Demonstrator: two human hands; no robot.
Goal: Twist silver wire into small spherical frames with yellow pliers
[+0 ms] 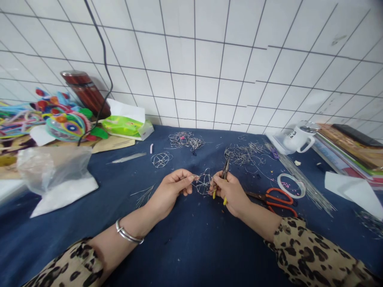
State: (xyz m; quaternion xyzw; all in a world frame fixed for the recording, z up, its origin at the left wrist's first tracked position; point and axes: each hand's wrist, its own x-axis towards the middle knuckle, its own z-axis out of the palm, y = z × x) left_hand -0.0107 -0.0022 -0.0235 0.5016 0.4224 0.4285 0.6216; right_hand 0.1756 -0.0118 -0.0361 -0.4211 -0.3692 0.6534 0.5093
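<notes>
Above the dark blue cloth [191, 239], both of my hands hold a small tangled wire shape [203, 183] between them. My left hand [172, 189] pinches the shape's left side with closed fingers. My right hand [230, 191] is closed round small pliers with yellow handles [224, 179], whose dark jaws point up and away, and its fingertips touch the shape's right side. A silver bangle [128, 235] sits on my left wrist.
Finished wire shapes [161, 159] and loose wire heaps [185, 139] [243, 153] lie further back. Orange-handled scissors [277, 201], a tape roll [290, 185] and a bundle of straight wires [308, 187] lie to the right. A white mug [299, 137], a clear plastic bag [50, 167] and colourful crafts [66, 123] flank the cloth.
</notes>
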